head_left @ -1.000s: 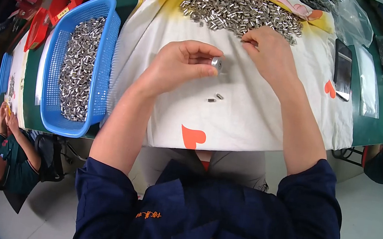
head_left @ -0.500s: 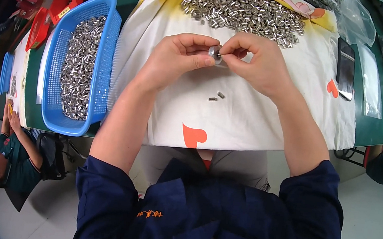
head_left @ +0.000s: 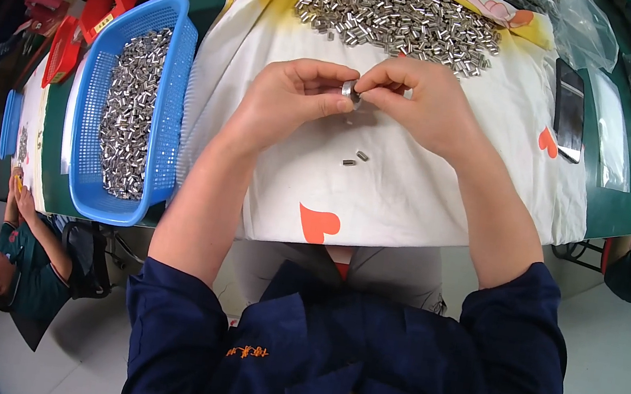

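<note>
Between the thumb and fingers of my left hand (head_left: 288, 104) is a small silvery metal ring (head_left: 348, 90), held above the white cloth (head_left: 403, 201). My right hand (head_left: 429, 104) is closed in a pinch right against the ring's right side. Whatever those fingertips hold is too small and too covered to make out. Two loose metal cylinders (head_left: 349, 162) lie on the cloth below my hands. Beyond the hands spreads a large pile of similar short metal cylinders (head_left: 397, 15).
Left of my arm stands a blue mesh basket (head_left: 175, 97) with many small metal cylinders inside. Red bins (head_left: 66, 53) sit farther left. A dark phone (head_left: 569, 112) and clear plastic bags (head_left: 609, 142) lie at right. Other people (head_left: 36, 263) sit at both sides.
The ring has turned slightly in my left fingers, and my right fingertips have shifted a little around its edge. The basket and pile stay put.
</note>
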The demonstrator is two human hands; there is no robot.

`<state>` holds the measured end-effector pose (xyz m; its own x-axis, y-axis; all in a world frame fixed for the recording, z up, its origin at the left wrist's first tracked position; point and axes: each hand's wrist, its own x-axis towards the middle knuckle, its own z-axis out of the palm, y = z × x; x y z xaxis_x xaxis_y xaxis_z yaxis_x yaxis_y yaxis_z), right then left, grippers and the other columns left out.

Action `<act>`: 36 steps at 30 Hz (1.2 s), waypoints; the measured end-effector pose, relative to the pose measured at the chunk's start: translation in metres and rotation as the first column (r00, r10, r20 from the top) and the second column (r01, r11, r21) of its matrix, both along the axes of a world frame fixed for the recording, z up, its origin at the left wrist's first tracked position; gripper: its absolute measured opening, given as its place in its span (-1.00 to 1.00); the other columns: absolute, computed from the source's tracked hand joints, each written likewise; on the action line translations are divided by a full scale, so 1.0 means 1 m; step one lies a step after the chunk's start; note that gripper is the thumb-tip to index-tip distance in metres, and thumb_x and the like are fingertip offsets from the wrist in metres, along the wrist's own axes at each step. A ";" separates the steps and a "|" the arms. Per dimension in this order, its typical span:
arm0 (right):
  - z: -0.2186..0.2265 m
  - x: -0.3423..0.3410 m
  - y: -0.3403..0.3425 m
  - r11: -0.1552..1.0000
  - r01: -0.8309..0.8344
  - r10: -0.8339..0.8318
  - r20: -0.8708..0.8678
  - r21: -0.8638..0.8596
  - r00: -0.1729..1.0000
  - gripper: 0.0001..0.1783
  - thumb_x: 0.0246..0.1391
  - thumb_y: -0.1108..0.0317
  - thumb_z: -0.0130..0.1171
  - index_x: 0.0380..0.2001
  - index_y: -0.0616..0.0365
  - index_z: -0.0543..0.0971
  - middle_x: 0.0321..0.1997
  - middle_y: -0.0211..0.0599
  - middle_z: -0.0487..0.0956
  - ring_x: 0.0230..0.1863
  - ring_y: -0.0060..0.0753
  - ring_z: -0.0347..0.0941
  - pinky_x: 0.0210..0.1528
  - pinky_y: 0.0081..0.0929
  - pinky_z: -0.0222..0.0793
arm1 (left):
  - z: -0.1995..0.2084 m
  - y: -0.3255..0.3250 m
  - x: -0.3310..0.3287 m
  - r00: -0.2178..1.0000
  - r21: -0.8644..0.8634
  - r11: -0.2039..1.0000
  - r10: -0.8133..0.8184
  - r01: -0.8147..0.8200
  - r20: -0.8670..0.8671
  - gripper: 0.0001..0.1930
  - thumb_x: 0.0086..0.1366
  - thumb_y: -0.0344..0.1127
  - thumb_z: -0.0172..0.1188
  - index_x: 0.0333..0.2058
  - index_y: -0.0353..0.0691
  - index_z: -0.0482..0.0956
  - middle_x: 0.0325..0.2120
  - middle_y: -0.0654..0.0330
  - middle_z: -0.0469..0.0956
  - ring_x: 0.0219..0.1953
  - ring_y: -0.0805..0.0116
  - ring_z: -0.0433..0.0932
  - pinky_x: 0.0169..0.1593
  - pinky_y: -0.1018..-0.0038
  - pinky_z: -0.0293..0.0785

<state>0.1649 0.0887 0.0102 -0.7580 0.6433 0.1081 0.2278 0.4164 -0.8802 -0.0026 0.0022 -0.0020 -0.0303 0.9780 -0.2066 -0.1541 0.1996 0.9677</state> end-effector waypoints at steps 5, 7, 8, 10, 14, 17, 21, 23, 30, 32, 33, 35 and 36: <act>0.004 0.006 0.014 0.991 0.071 -0.072 0.011 0.110 0.997 -0.87 -0.20 0.43 0.09 -0.49 0.18 0.52 -0.57 -0.27 0.51 -0.53 -0.44 0.44 -0.45 -0.56 0.32 | 0.001 -0.002 0.002 0.994 -0.026 0.999 -0.027 0.024 -0.101 -0.68 -0.02 -0.54 0.19 -0.21 -0.37 0.45 -0.36 0.21 0.51 -0.31 0.53 0.48 -0.20 0.65 0.41; 0.008 0.018 0.029 0.965 0.162 -0.177 0.056 0.207 0.983 -0.87 -0.21 0.43 0.09 -0.48 0.17 0.52 -0.55 -0.26 0.51 -0.50 -0.38 0.44 -0.42 -0.52 0.32 | 0.000 -0.002 0.002 0.994 -0.025 0.999 -0.037 0.035 -0.103 -0.68 -0.02 -0.54 0.19 -0.21 -0.35 0.46 -0.36 0.22 0.51 -0.31 0.54 0.48 -0.20 0.65 0.40; 0.009 0.022 0.034 0.921 0.243 -0.281 0.089 0.304 0.955 -0.87 -0.21 0.44 0.08 -0.48 0.16 0.52 -0.52 -0.25 0.50 -0.47 -0.33 0.44 -0.39 -0.49 0.33 | 0.000 -0.002 0.003 0.993 -0.025 0.999 -0.046 0.043 -0.107 -0.69 -0.02 -0.54 0.19 -0.22 -0.34 0.46 -0.37 0.24 0.51 -0.31 0.55 0.47 -0.20 0.66 0.40; 0.003 0.024 0.038 0.890 0.201 -0.287 0.161 0.408 0.944 -0.87 -0.21 0.45 0.07 -0.48 0.14 0.52 -0.50 -0.25 0.49 -0.43 -0.29 0.42 -0.36 -0.45 0.32 | -0.002 -0.001 0.003 0.994 -0.010 0.999 -0.051 0.050 -0.096 -0.69 -0.02 -0.54 0.19 -0.22 -0.33 0.47 -0.37 0.25 0.51 -0.31 0.55 0.47 -0.21 0.66 0.40; -0.013 0.017 0.036 0.807 0.074 -0.257 0.237 0.586 0.937 -0.88 -0.20 0.46 0.03 -0.51 0.12 0.53 -0.45 -0.27 0.46 -0.32 -0.21 0.38 -0.26 -0.35 0.29 | -0.005 -0.001 0.003 0.994 0.026 0.998 -0.055 0.057 -0.097 -0.69 -0.02 -0.54 0.19 -0.22 -0.33 0.47 -0.37 0.26 0.50 -0.31 0.56 0.47 -0.21 0.66 0.39; -0.014 0.014 0.033 0.799 0.052 -0.242 0.242 0.599 0.939 -0.91 -0.19 0.46 0.03 -0.54 0.12 0.52 -0.47 -0.27 0.46 -0.33 -0.22 0.38 -0.27 -0.36 0.29 | -0.003 -0.001 0.003 0.992 0.025 0.997 -0.064 0.067 -0.112 -0.69 -0.02 -0.54 0.19 -0.22 -0.33 0.47 -0.36 0.26 0.50 -0.31 0.56 0.47 -0.21 0.66 0.39; -0.010 0.007 0.025 0.790 0.052 -0.246 0.239 0.612 0.939 -0.92 -0.21 0.46 0.04 -0.55 0.15 0.51 -0.47 -0.27 0.47 -0.36 -0.23 0.39 -0.29 -0.36 0.30 | -0.002 0.000 0.002 0.994 0.023 0.998 -0.052 0.055 -0.100 -0.68 -0.02 -0.54 0.19 -0.21 -0.33 0.46 -0.37 0.25 0.50 -0.33 0.56 0.47 -0.20 0.66 0.39; 0.002 0.003 0.015 0.929 0.139 -0.213 0.188 0.344 0.959 -0.92 -0.24 0.47 0.06 -0.56 0.17 0.51 -0.49 -0.28 0.48 -0.44 -0.30 0.41 -0.36 -0.44 0.32 | -0.002 0.000 -0.001 1.000 0.014 1.000 0.005 -0.005 -0.028 -0.67 -0.02 -0.54 0.19 -0.20 -0.34 0.45 -0.37 0.24 0.50 -0.33 0.55 0.46 -0.19 0.65 0.39; 0.002 -0.002 -0.002 1.000 -0.006 0.007 -0.105 0.008 0.994 -0.90 -0.27 0.48 0.07 -0.54 0.19 0.48 -0.55 -0.30 0.48 -0.52 -0.46 0.42 -0.46 -0.61 0.31 | -0.005 0.002 -0.002 0.997 0.042 0.999 0.022 -0.025 0.071 -0.67 -0.02 -0.55 0.18 -0.20 -0.34 0.45 -0.36 0.21 0.50 -0.31 0.52 0.46 -0.18 0.64 0.38; 0.000 -0.002 -0.005 0.988 0.028 -0.015 -0.088 0.153 0.996 -0.90 -0.26 0.48 0.07 -0.54 0.19 0.49 -0.56 -0.30 0.48 -0.53 -0.45 0.42 -0.46 -0.59 0.32 | -0.005 0.002 -0.002 0.998 0.045 0.999 0.016 -0.019 0.066 -0.68 -0.01 -0.55 0.17 -0.20 -0.35 0.45 -0.36 0.21 0.50 -0.32 0.52 0.46 -0.18 0.64 0.39; -0.001 -0.003 -0.006 0.988 0.027 -0.014 -0.089 0.153 0.996 -0.90 -0.26 0.48 0.07 -0.54 0.19 0.49 -0.56 -0.30 0.48 -0.53 -0.45 0.42 -0.46 -0.59 0.32 | -0.004 0.002 -0.001 0.998 0.045 0.999 0.017 -0.020 0.066 -0.68 -0.01 -0.55 0.17 -0.20 -0.35 0.45 -0.36 0.21 0.50 -0.32 0.52 0.46 -0.18 0.64 0.39; -0.005 -0.005 -0.009 0.893 0.050 -0.039 -0.032 0.448 0.999 -0.90 -0.26 0.48 0.08 -0.54 0.18 0.49 -0.58 -0.32 0.47 -0.54 -0.44 0.42 -0.47 -0.58 0.32 | -0.004 0.002 0.002 0.999 0.041 0.999 0.027 -0.025 -0.040 -0.67 0.00 -0.59 0.13 -0.18 -0.38 0.43 -0.34 0.17 0.50 -0.31 0.50 0.47 -0.20 0.63 0.40; -0.005 -0.005 -0.009 0.893 0.049 -0.039 -0.033 0.448 0.999 -0.90 -0.26 0.48 0.08 -0.54 0.18 0.49 -0.58 -0.32 0.47 -0.54 -0.44 0.42 -0.47 -0.58 0.32 | -0.004 0.002 0.002 0.999 0.041 0.999 0.027 -0.026 -0.040 -0.67 0.00 -0.59 0.13 -0.18 -0.38 0.43 -0.34 0.17 0.50 -0.31 0.50 0.47 -0.20 0.63 0.40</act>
